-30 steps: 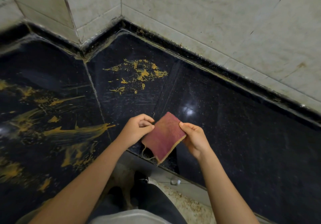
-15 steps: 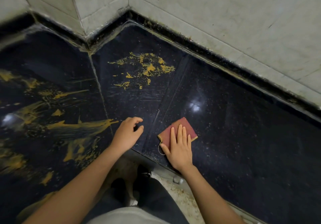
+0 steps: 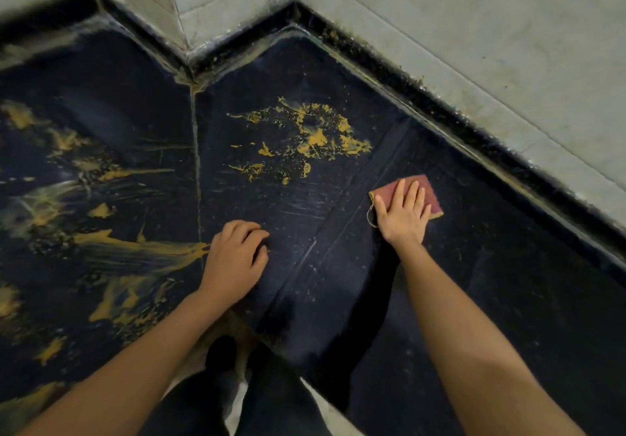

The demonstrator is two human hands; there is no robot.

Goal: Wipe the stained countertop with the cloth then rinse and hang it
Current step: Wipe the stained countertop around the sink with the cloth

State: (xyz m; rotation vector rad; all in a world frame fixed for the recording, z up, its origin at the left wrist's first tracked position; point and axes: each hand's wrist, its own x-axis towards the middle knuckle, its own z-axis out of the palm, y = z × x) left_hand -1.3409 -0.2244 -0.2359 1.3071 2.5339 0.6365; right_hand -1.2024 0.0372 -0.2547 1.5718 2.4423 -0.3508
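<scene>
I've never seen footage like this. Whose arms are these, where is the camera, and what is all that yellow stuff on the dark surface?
There is no machine here: a person wears a wide-angle camera on the head, so you look down along their own two bare arms. The dark surface is a black stone countertop that meets a pale tiled wall at a corner. The yellow marks are stains: one splatter near the corner and broader smears on the left slab. The right hand lies flat on a reddish cloth, pressing it onto a bare part of the counter, to the right of the splatter and not touching it. The left hand holds nothing; its curled fingers rest on the counter beside the smears.
</scene>
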